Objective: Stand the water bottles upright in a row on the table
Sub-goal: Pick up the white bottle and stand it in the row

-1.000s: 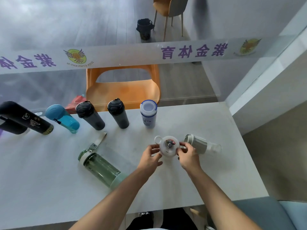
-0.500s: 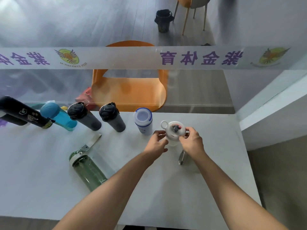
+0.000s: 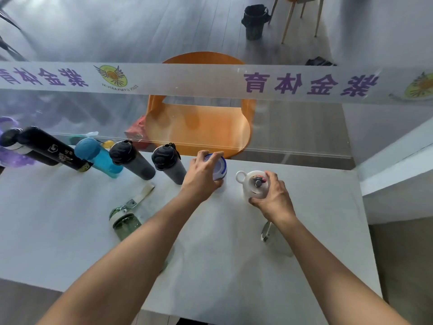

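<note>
Along the back of the white table [image 3: 70, 231] stands a row of upright bottles: a tall black one [image 3: 54, 148], a blue one [image 3: 98, 157], and two dark grey ones [image 3: 131, 159] [image 3: 168, 165]. My left hand [image 3: 201, 174] grips the white bottle with a blue rim [image 3: 220, 167] at the row's right end. My right hand [image 3: 273, 195] holds an upright white bottle with a ring handle [image 3: 250, 180] just right of it. A green bottle [image 3: 125, 224] with a strap lies on its side. A clear grey bottle [image 3: 267, 232] lies partly hidden under my right forearm.
A glass partition with a printed band [image 3: 210, 80] runs along the table's far edge. Behind it are an orange chair [image 3: 199, 127] and a black bin [image 3: 254, 21]. A white ledge [image 3: 398, 165] borders the table on the right.
The white ring-handled bottle moved toward the back and right, now beside the row. My left hand left it and took hold of the blue-rimmed bottle. The camera tilted up.
</note>
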Available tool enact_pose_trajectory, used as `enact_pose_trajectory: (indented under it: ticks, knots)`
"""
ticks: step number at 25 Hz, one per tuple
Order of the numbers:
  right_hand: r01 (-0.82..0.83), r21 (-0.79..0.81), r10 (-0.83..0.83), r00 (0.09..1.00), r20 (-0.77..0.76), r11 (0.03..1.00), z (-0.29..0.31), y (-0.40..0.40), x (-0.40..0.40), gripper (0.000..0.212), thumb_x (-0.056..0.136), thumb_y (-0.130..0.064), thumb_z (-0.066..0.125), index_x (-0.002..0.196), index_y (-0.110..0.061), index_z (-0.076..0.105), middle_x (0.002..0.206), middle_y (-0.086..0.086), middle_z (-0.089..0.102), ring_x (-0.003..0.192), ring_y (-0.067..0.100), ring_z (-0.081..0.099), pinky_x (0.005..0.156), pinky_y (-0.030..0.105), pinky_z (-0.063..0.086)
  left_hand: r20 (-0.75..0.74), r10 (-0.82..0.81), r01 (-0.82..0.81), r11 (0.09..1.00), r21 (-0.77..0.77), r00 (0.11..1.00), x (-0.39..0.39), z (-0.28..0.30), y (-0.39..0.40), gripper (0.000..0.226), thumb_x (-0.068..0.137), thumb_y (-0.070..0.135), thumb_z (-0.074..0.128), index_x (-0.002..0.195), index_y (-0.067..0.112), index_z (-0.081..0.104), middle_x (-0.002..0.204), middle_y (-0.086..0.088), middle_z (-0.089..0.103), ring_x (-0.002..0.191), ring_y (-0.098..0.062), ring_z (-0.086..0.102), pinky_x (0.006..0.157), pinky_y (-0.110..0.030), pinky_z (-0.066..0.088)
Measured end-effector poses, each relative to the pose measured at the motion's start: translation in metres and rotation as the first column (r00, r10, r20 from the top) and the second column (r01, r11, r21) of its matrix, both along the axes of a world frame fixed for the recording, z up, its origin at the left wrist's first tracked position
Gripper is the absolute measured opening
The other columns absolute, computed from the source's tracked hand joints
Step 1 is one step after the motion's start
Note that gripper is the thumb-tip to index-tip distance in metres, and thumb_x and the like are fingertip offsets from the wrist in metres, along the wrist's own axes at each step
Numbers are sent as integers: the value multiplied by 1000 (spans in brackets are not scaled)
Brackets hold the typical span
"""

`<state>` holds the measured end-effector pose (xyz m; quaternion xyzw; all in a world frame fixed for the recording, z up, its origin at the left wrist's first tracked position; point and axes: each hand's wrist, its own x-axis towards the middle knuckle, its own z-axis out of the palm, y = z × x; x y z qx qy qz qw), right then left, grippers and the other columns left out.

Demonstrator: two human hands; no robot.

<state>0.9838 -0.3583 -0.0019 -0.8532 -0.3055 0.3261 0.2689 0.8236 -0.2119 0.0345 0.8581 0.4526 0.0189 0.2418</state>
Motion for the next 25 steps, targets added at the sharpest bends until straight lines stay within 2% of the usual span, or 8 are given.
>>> enact_pose_trajectory:
  ticks: [4,9,13,14,16,18,22,25]
  knots:
    - [-17,29,17,1000,-2,999,-1,23,-2,80,67,-23,83,136,-29,43,126,9,54,114,32,57,86,30,43,114,34,-33,999,-13,993,1,-11,14,72,76,16,75,140,30,45,137,-8,41,122,-33,48,101,-37,43]
    - [-3,40,3,1000,13,999,-4,46,-10,82,66,-26,83,136,-28,41,126,10,53,112,33,58,90,34,47,114,10,-10,1000,-3,993,-2,-11,30,72,77,17,74,141,32,43,142,-8,38,123,-34,47,101,-37,41]
    - [22,53,-24,999,33,998,-8,52,-15,85,66,-27,84,139,-27,39,129,11,53,113,34,58,96,40,50,104,-30,32,999,-15,994,-7,-4,28,87,76,23,77,150,35,31,154,-9,30,133,-37,39,106,-40,37]
    - [24,56,-26,999,35,998,-10,52,-15,85,66,-27,84,139,-27,39,129,11,53,114,34,57,96,41,50,102,-47,43,998,44,994,-12,1,29,93,75,29,78,152,35,26,157,-10,29,137,-36,35,110,-41,34]
    - [37,60,-39,999,36,998,-12,53,-16,86,67,-28,84,140,-27,38,130,13,52,115,36,57,97,41,49,87,-66,39,961,274,994,-30,12,37,95,72,42,75,153,32,26,155,-9,33,140,-32,32,114,-42,31]
    - [58,62,-61,997,49,996,-14,54,-19,87,68,-28,84,141,-26,37,132,14,51,116,38,56,98,42,48,58,11,-32,925,378,998,-55,18,51,91,69,42,70,150,34,30,152,-8,36,140,-32,32,112,-45,32]
    - [95,69,-99,993,68,993,-14,60,-26,88,69,-26,85,142,-23,37,133,17,51,116,40,56,99,42,48,-113,150,-128,975,183,982,-95,5,73,86,72,28,73,146,42,31,150,-7,33,131,-39,38,102,-51,41]
    - [109,67,-114,991,72,992,-13,63,-26,87,69,-26,86,141,-23,37,133,17,51,117,40,55,99,41,47,8,139,-140,985,102,990,-98,-6,80,81,77,10,72,143,38,36,139,-9,40,117,-37,49,99,-48,46]
